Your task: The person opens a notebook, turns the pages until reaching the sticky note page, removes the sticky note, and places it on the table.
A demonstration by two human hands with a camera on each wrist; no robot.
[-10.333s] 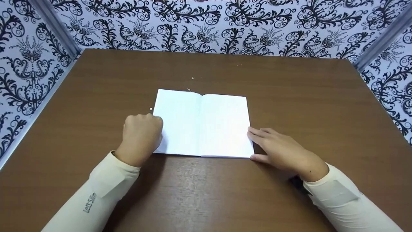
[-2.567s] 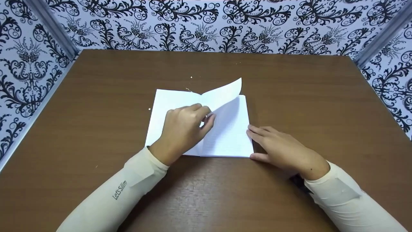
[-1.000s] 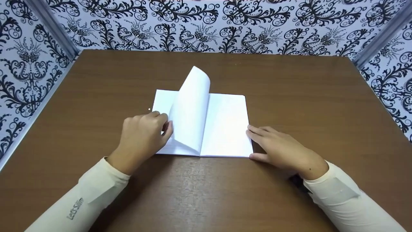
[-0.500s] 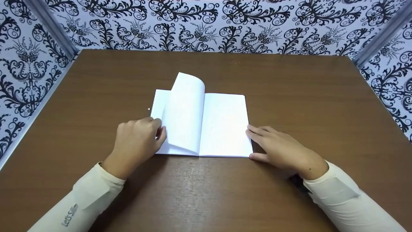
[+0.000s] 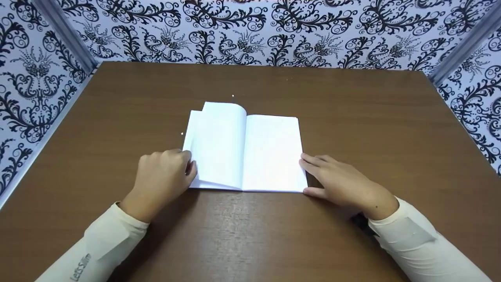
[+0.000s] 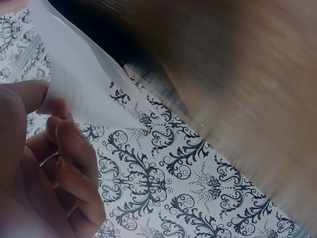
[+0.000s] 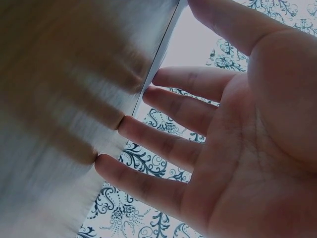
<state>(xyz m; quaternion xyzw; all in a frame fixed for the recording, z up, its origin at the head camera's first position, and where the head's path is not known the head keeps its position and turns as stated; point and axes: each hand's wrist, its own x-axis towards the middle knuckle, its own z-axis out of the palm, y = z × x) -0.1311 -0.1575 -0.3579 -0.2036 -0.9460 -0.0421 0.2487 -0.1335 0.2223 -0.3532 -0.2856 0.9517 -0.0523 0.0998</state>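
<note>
An open notebook (image 5: 274, 152) with white pages lies on the table. My left hand (image 5: 160, 180) pinches the outer edge of a page (image 5: 221, 141) between thumb and curled fingers, low over the left half. That page bends up from the spine, its top corner standing past the notebook's back edge. Faint ruled lines show on the page (image 6: 69, 74) in the left wrist view. At the notebook's right edge, my right hand (image 5: 340, 182) rests with fingers stretched out, thumb by the near corner. The right wrist view has these fingers (image 7: 163, 139) spread, tips at the table surface.
The brown wooden table (image 5: 352, 98) extends around the notebook. Tiny white specks lie behind and to the left of it. Black-and-white patterned walls (image 5: 250, 35) close off the back and both sides.
Earlier the notebook lay flat; then my left hand lifted a page from the right half. It has carried the page left across the spine and lowered it. My right hand has stayed put.
</note>
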